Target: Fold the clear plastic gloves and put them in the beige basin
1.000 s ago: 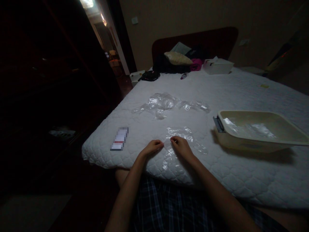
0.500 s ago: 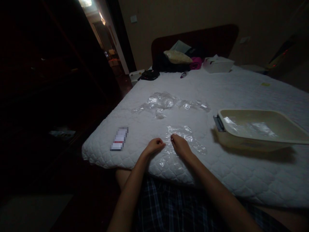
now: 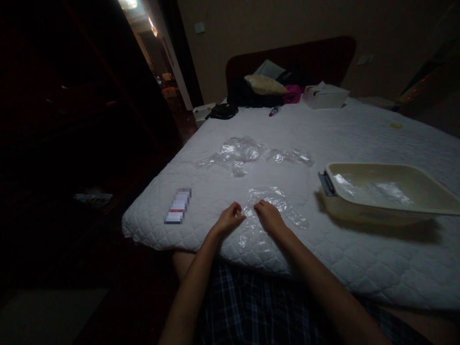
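Observation:
A clear plastic bag [image 3: 266, 235] lies wrinkled and flat on the white quilted bed cover, near the front edge. My right hand [image 3: 269, 215] rests over its middle, with the fingertips pinched on the film. My left hand [image 3: 230, 218] is at the bag's left edge, its fingers loosely curled and the thumb apart from them. Nothing shows between the left fingers. Farther back lies a heap of crumpled clear plastic bags [image 3: 242, 151].
A cream plastic bin [image 3: 388, 215] with a grey latch stands at right, clear plastic bags inside. At left lies a pixelated phone-shaped object [image 3: 178, 206]. Toward the headboard are a white box [image 3: 325, 96], a pillow [image 3: 265, 84], a magenta roll [image 3: 292, 94] and a black bag [image 3: 223, 111].
The thumb and fingers of my left hand have moved apart. My right hand has barely shifted, and the bag stays in place.

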Demonstrator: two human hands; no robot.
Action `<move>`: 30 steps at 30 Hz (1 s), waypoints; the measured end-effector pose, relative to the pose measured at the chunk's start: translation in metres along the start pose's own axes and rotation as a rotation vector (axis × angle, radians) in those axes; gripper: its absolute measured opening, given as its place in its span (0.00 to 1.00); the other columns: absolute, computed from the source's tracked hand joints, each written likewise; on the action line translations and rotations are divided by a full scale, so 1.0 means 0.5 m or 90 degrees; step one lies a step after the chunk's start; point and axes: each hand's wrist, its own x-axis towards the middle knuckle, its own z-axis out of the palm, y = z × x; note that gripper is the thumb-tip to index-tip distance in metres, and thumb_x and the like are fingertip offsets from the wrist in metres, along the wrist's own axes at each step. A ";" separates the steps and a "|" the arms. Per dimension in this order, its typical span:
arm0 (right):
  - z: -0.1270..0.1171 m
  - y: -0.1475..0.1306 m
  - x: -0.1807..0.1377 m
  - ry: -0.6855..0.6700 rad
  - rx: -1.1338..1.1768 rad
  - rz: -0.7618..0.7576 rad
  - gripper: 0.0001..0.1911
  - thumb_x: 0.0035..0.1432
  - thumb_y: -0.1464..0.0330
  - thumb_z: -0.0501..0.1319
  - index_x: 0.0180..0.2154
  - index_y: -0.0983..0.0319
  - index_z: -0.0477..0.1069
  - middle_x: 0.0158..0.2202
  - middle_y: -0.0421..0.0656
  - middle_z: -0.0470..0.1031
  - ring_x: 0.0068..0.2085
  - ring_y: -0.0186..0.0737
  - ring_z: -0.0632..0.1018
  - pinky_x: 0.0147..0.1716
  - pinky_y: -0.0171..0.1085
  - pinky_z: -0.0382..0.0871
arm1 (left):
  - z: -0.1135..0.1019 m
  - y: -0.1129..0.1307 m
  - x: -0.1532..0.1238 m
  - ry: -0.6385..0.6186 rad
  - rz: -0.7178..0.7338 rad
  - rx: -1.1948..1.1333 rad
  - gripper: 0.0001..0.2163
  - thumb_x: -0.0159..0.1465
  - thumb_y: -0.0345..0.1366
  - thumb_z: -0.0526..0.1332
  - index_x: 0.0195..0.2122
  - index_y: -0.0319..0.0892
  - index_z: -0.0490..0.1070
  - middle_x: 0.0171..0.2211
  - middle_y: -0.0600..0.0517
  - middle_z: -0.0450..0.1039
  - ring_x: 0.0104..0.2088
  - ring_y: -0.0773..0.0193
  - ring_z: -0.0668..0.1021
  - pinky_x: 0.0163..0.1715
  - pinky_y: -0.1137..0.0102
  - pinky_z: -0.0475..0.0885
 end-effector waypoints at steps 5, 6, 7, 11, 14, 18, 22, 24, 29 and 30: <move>-0.003 0.001 0.001 -0.007 0.015 -0.003 0.12 0.60 0.69 0.50 0.33 0.63 0.71 0.34 0.46 0.71 0.35 0.38 0.70 0.33 0.33 0.58 | -0.001 -0.009 -0.006 -0.029 0.075 0.042 0.09 0.54 0.37 0.58 0.34 0.38 0.70 0.26 0.54 0.68 0.26 0.69 0.68 0.27 0.75 0.62; -0.005 0.002 0.001 -0.012 0.024 0.000 0.12 0.60 0.69 0.50 0.33 0.63 0.71 0.34 0.46 0.71 0.35 0.37 0.71 0.34 0.33 0.58 | -0.001 -0.010 -0.006 -0.035 0.078 0.045 0.09 0.54 0.37 0.58 0.33 0.38 0.71 0.27 0.53 0.70 0.27 0.68 0.69 0.28 0.75 0.63; -0.009 0.003 0.002 -0.015 0.034 0.003 0.12 0.60 0.69 0.50 0.34 0.63 0.71 0.34 0.46 0.71 0.35 0.37 0.71 0.34 0.32 0.58 | -0.001 -0.011 -0.005 -0.037 0.082 0.047 0.09 0.54 0.37 0.58 0.33 0.38 0.72 0.28 0.52 0.71 0.29 0.67 0.70 0.30 0.74 0.64; -0.034 0.002 -0.003 0.031 0.081 -0.005 0.12 0.60 0.69 0.50 0.41 0.63 0.69 0.37 0.47 0.71 0.38 0.38 0.71 0.37 0.34 0.60 | -0.001 -0.013 -0.002 -0.040 0.087 0.058 0.09 0.54 0.36 0.58 0.32 0.38 0.73 0.30 0.50 0.73 0.30 0.66 0.72 0.32 0.73 0.65; -0.051 -0.014 -0.027 0.059 0.090 -0.059 0.12 0.59 0.70 0.50 0.43 0.64 0.68 0.37 0.48 0.71 0.39 0.39 0.70 0.38 0.36 0.60 | 0.001 -0.017 -0.001 -0.034 0.089 0.059 0.09 0.54 0.36 0.57 0.32 0.38 0.73 0.30 0.51 0.73 0.30 0.66 0.72 0.31 0.73 0.66; -0.039 -0.055 -0.087 0.022 0.052 -0.253 0.11 0.59 0.68 0.51 0.38 0.64 0.69 0.32 0.47 0.71 0.34 0.40 0.70 0.34 0.38 0.60 | 0.005 -0.020 -0.003 -0.022 0.075 0.041 0.09 0.53 0.36 0.58 0.32 0.38 0.73 0.29 0.51 0.73 0.29 0.66 0.72 0.31 0.73 0.66; -0.004 -0.085 -0.136 -0.014 -0.019 -0.376 0.08 0.58 0.70 0.53 0.33 0.65 0.69 0.29 0.47 0.70 0.32 0.40 0.69 0.32 0.39 0.58 | 0.005 -0.017 -0.006 -0.008 0.063 0.039 0.09 0.53 0.37 0.58 0.32 0.38 0.73 0.27 0.51 0.72 0.29 0.67 0.71 0.29 0.74 0.65; 0.008 -0.089 -0.146 -0.018 -0.051 -0.384 0.07 0.57 0.73 0.52 0.33 0.65 0.68 0.29 0.46 0.70 0.32 0.40 0.69 0.32 0.39 0.58 | 0.005 -0.017 -0.007 -0.004 0.066 0.042 0.09 0.53 0.37 0.58 0.31 0.38 0.73 0.27 0.52 0.72 0.28 0.67 0.71 0.29 0.74 0.65; 0.006 -0.086 -0.145 -0.009 -0.048 -0.356 0.06 0.56 0.75 0.53 0.32 0.64 0.68 0.29 0.45 0.70 0.32 0.40 0.68 0.32 0.39 0.57 | 0.006 -0.022 -0.008 -0.004 0.063 0.025 0.10 0.53 0.38 0.59 0.33 0.37 0.73 0.27 0.51 0.72 0.28 0.67 0.71 0.29 0.74 0.65; 0.001 -0.085 -0.144 -0.007 -0.031 -0.339 0.06 0.56 0.74 0.53 0.32 0.64 0.69 0.29 0.45 0.70 0.32 0.40 0.68 0.32 0.38 0.57 | 0.006 -0.023 -0.008 -0.005 0.064 0.012 0.10 0.53 0.38 0.59 0.33 0.37 0.73 0.28 0.50 0.72 0.29 0.67 0.71 0.29 0.74 0.66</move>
